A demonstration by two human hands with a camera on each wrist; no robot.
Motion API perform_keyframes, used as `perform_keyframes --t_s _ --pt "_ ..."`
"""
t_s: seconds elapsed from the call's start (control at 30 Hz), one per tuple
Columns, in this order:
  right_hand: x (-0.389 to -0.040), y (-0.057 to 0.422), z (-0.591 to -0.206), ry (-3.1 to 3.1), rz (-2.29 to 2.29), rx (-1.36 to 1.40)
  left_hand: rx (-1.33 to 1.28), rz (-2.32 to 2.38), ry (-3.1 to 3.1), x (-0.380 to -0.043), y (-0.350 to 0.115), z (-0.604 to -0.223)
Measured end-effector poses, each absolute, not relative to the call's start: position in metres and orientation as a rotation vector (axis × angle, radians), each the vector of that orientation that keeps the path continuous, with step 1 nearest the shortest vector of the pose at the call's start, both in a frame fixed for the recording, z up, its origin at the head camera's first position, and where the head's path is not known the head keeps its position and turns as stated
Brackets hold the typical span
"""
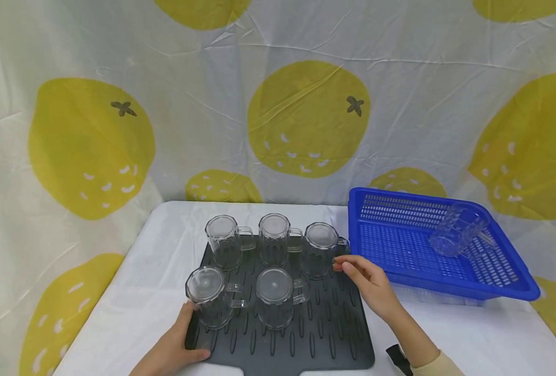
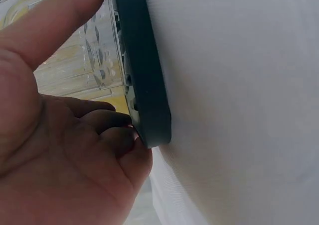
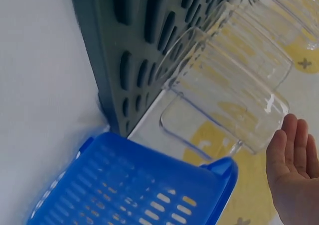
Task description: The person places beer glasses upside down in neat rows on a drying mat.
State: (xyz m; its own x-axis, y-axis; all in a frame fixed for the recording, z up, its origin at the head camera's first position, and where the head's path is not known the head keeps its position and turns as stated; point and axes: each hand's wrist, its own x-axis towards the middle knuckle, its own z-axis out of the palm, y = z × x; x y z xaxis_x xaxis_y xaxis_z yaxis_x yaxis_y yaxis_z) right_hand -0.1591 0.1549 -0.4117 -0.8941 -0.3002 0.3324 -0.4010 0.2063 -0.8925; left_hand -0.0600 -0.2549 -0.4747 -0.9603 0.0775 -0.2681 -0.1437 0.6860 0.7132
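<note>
Several clear glass mugs stand upside down in two rows on a dark grey ridged drying mat, handles pointing right. My left hand rests at the mat's left front corner, beside the front left mug. In the left wrist view, its fingers touch the mat's edge. At the back right mug, my right hand is raised beside the handle, holding nothing. The right wrist view shows its straight fingers close to that mug's upturned base end.
A blue plastic basket stands to the right of the mat, with another glass mug lying on its side in it. Something clear shows under the basket's front edge. A lemon-print cloth hangs behind the white-covered table.
</note>
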Motion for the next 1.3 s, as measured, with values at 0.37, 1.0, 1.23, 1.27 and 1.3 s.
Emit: perform_keyframes --t_s 0.37,1.0,1.23,1.27,1.3 --pt "-0.165 0.179 -0.396 -2.261 1.769 0.643 0.08 1.145 2.618 -0.063 -0.254 -0.479" --pt "-0.172 0.238 -0.358 -2.214 1.524 0.396 0.116 1.044 2.634 -0.064 -0.256 -0.476" --pt "-0.174 0.266 -0.342 -2.232 1.34 0.24 0.119 1.061 2.627 -0.065 -0.256 -0.476" --pt "-0.174 0.27 -0.34 -2.231 1.327 0.217 0.114 1.059 2.624 -0.065 -0.255 -0.477" --pt "-0.174 0.275 -0.338 -2.229 1.319 0.2 0.108 1.057 2.622 -0.065 -0.255 -0.477"
